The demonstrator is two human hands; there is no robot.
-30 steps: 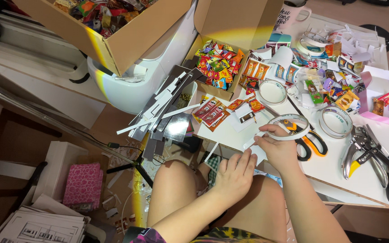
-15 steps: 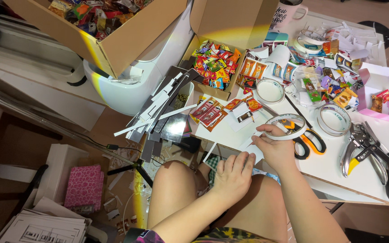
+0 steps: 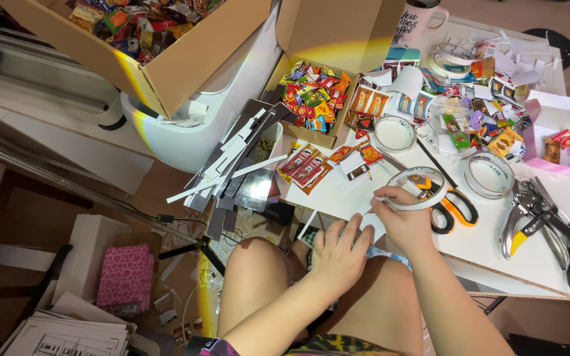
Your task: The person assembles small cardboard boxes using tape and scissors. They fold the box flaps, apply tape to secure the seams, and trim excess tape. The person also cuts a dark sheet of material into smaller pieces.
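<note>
Centre frame, table edge: right hand (image 3: 404, 221) pinches a tape roll (image 3: 419, 189); left hand (image 3: 338, 254) presses flat on a white paper piece (image 3: 372, 224). Taping looks underway; strip not visibly laid.

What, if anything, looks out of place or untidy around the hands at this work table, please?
A heap of white and grey card strips juts off the table's left edge, fanned out askew. The cardboard box of snack packets also overhangs that edge. The left hand and right hand work at the near edge.
</note>
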